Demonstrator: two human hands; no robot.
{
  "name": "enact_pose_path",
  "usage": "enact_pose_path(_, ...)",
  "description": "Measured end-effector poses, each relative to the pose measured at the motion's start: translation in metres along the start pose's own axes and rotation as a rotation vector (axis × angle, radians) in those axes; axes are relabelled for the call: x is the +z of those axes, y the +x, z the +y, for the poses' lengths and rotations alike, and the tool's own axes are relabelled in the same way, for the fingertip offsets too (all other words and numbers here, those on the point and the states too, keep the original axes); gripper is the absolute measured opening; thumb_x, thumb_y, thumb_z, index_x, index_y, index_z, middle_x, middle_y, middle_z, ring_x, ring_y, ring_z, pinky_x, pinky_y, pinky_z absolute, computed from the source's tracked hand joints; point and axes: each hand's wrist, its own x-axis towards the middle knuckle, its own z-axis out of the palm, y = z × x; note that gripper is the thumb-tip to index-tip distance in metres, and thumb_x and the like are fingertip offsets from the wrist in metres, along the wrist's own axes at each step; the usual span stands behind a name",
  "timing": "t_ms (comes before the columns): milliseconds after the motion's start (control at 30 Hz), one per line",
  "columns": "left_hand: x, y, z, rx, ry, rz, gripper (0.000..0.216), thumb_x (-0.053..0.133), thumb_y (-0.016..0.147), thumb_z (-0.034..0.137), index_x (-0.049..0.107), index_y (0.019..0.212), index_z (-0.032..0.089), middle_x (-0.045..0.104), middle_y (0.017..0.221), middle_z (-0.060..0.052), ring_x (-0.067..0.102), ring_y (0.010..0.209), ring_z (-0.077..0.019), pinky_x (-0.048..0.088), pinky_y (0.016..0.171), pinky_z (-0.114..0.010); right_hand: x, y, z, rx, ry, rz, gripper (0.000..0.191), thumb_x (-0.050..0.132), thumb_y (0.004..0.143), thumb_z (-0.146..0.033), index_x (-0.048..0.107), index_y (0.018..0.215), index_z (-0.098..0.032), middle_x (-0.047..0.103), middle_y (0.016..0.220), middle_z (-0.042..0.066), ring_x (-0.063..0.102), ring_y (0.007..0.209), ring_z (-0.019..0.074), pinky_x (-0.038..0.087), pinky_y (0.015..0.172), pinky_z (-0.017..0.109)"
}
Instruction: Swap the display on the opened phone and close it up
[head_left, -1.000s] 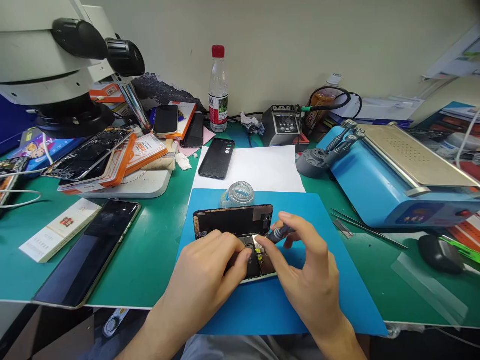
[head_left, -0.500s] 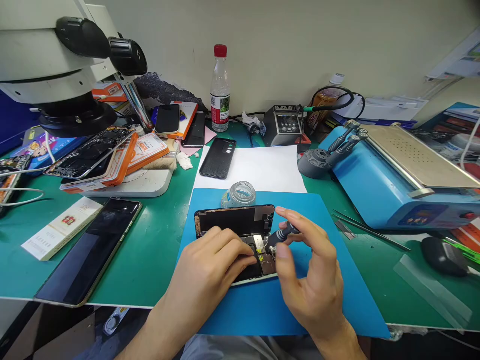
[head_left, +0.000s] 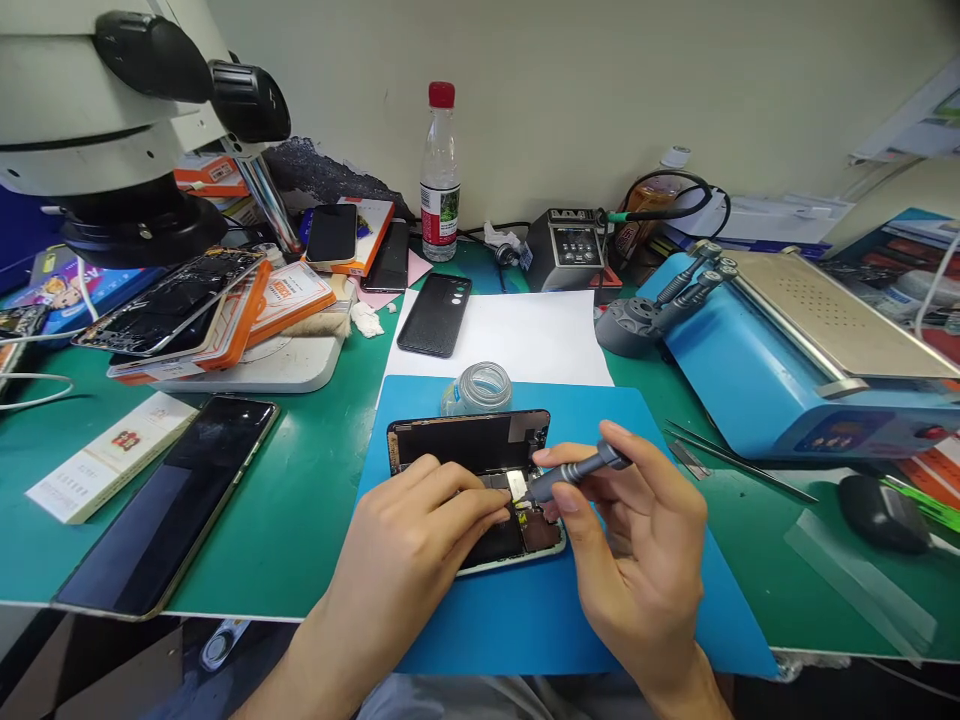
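An opened phone lies on the blue mat, its screen raised along the far side and its inner parts showing. My right hand grips a dark grey screwdriver, which slants down to the left with its tip by a white and yellow patch inside the phone. My left hand rests over the left part of the phone, fingers pinched together near that tip. What those fingertips hold, if anything, is hidden. Behind the raised screen stands a small clear jar.
A black phone back cover lies on white paper. To the left are a large phone, a slim box and a microscope. A blue heating plate, screwdriver stand and tweezers occupy the right.
My right hand has shifted right and tipped the screwdriver lower, so more of its handle shows. The screwdriver's tip has moved left toward my left fingertips.
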Motion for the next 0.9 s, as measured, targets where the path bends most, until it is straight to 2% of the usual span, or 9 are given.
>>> enact_pose_path(100,0.0,0.001,0.0,0.001,-0.004,-0.008,0.008,0.067,0.111,0.019,0.075,0.111,0.021,0.074,0.099,0.004,0.057,0.083,-0.0165,0.044,0.073,-0.034,-0.001,0.001,0.0,-0.029,0.004,-0.025,0.06,0.061,0.112,0.001,0.048,0.165,-0.023,0.071,0.127,0.011,0.075,0.109,0.021,0.071,0.081,0.027)
enact_pose_path(267,0.001,0.001,0.001,-0.024,0.006,-0.032,0.013,0.063,0.113,0.02,0.073,0.104,0.02,0.073,0.097,0.002,0.057,0.082,-0.0179,0.044,0.073,-0.036,0.002,0.006,0.007,-0.015,-0.12,0.082,0.056,0.064,0.113,-0.004,0.049,0.164,-0.023,0.07,0.122,0.01,0.075,0.106,0.0217,0.072,0.083,0.03)
enact_pose_path(367,0.001,0.0,0.001,-0.03,-0.015,-0.039,0.013,0.064,0.113,0.021,0.072,0.102,0.019,0.072,0.096,0.002,0.057,0.081,-0.0178,0.043,0.073,-0.036,0.005,0.006,0.012,-0.016,-0.153,0.04,0.059,0.063,0.115,-0.004,0.046,0.167,-0.026,0.068,0.129,0.01,0.073,0.113,0.0219,0.071,0.092,0.033)
enact_pose_path(600,0.002,0.001,0.001,-0.015,-0.005,-0.03,0.014,0.065,0.112,0.019,0.07,0.099,0.019,0.072,0.095,0.003,0.056,0.081,-0.018,0.043,0.072,-0.036,0.007,0.003,0.014,-0.033,-0.179,-0.029,0.061,0.059,0.117,-0.004,0.04,0.171,-0.027,0.066,0.136,0.01,0.072,0.117,0.0208,0.068,0.102,0.035)
enact_pose_path(800,0.0,0.001,0.003,-0.04,-0.02,-0.042,0.015,0.064,0.113,0.021,0.069,0.099,0.02,0.071,0.096,0.003,0.056,0.081,-0.0175,0.043,0.074,-0.037,0.007,0.003,0.014,-0.019,-0.19,-0.054,0.058,0.057,0.12,-0.006,0.039,0.171,-0.027,0.063,0.142,0.012,0.07,0.123,0.0212,0.067,0.099,0.033)
enact_pose_path(900,0.0,0.0,0.003,-0.051,-0.024,-0.05,0.016,0.063,0.114,0.021,0.068,0.099,0.02,0.07,0.096,0.002,0.056,0.082,-0.0183,0.042,0.074,-0.037,0.006,0.007,0.014,-0.073,-0.256,-0.06,0.057,0.061,0.12,-0.008,0.039,0.171,-0.022,0.062,0.145,0.014,0.07,0.121,0.0216,0.065,0.097,0.034)
